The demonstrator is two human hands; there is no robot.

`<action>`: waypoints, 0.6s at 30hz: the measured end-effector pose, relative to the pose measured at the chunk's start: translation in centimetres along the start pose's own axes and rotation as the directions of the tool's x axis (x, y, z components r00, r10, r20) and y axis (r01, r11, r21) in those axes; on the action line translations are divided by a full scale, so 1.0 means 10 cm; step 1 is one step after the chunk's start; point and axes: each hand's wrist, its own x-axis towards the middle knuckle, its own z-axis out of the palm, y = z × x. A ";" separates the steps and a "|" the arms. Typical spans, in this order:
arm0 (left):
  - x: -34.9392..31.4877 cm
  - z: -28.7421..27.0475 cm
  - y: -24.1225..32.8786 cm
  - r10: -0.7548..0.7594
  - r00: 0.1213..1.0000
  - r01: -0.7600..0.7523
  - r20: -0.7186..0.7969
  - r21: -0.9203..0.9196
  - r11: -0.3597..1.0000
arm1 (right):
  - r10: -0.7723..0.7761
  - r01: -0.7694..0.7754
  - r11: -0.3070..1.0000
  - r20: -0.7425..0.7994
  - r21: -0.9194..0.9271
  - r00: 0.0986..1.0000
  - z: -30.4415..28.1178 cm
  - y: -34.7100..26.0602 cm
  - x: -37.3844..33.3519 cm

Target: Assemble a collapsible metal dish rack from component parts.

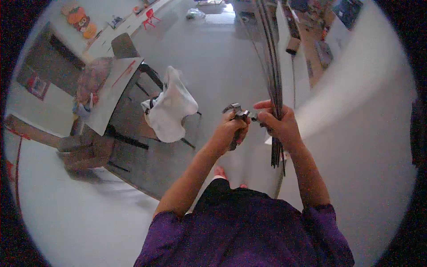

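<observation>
In front of my body, my left hand [231, 131] is closed around a dark grey, metal-looking piece [236, 108] with blocky ends; its exact kind is unclear. Close by on the right, my right hand [283, 125] is closed, thumb and fingers pinching a small grey piece [254, 116] that nearly meets the left-hand one. I cannot tell whether the two are joined. A bundle of long, thin dark strips [272, 58] runs down from the top of the view past my right hand, ending below it. Whether the right hand also grips the strips is hard to make out.
Left of my hands, a white cloth [171, 109] drapes over a chair. Beyond it stands a table [116, 84] with a patterned bundle on it, beside a grey chair [124, 46]. A wall [351, 178] rises close on my right. A small red chair [150, 18] stands far off.
</observation>
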 end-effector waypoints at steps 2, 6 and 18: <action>0.45 -0.22 0.28 0.077 0.997 -0.077 0.007 0.004 0.997 | 0.067 -0.067 0.998 0.034 -0.020 0.997 -0.01 0.00 0.54; 1.13 -0.54 0.50 0.163 0.968 -0.164 -0.193 0.006 0.986 | 0.054 -0.054 0.998 0.006 -0.026 0.999 -0.05 0.03 1.36; 3.06 -1.23 1.32 0.243 0.940 -0.175 0.238 -0.276 0.945 | -0.028 -0.010 0.989 -0.256 -0.147 0.966 -0.75 -0.25 3.06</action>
